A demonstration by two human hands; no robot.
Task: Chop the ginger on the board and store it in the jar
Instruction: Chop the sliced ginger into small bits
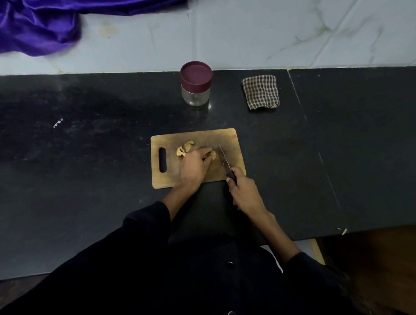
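- The wooden cutting board [194, 139] lies flat on the black counter [84, 161], its handle slot on the left side.
- The left hand [194, 167] is down on the board, fingers curled over a piece of ginger [212, 154], pinning it to the wood.
- More ginger pieces [185, 148] sit in a small heap just left of that hand, nearer the slot.
- The right hand [244, 193] is wrapped tight round the dark handle of a knife [226, 160], at the board's near right corner.
- The blade points away from the person, its edge just to the right of the held ginger; whether steel touches ginger, I cannot tell from here.
- The jar [195, 87] stands upright behind the board, well apart from it, near the back of the counter, its maroon lid [196, 74] on and the glass showing nothing inside.
- A folded checked cloth [261, 92] lies to the right of the jar.
- Purple satin fabric [32, 24] is bunched on the pale marble surface at the far left.
- Dark sleeves cover both forearms partway.
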